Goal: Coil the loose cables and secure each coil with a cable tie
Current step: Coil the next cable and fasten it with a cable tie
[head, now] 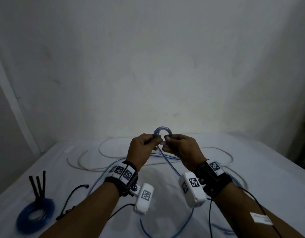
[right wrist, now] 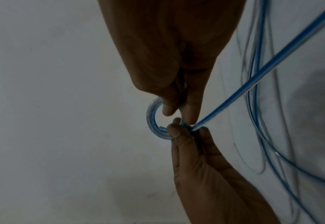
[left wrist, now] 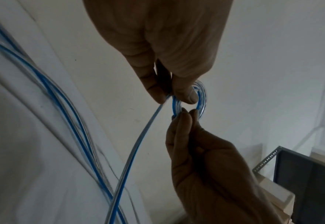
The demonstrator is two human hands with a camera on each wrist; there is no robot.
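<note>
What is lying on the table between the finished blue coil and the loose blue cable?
In the head view, one black cable tie lies bent on the white table between the finished blue coil and the loose blue cable.

A plain indoor room set up as a makeshift work spot: a bare white wall [head: 148, 57] rises behind a desk [head: 251, 169] draped in white cloth. A slotted metal shelf frame [left wrist: 265, 160] stands to one side.
</note>
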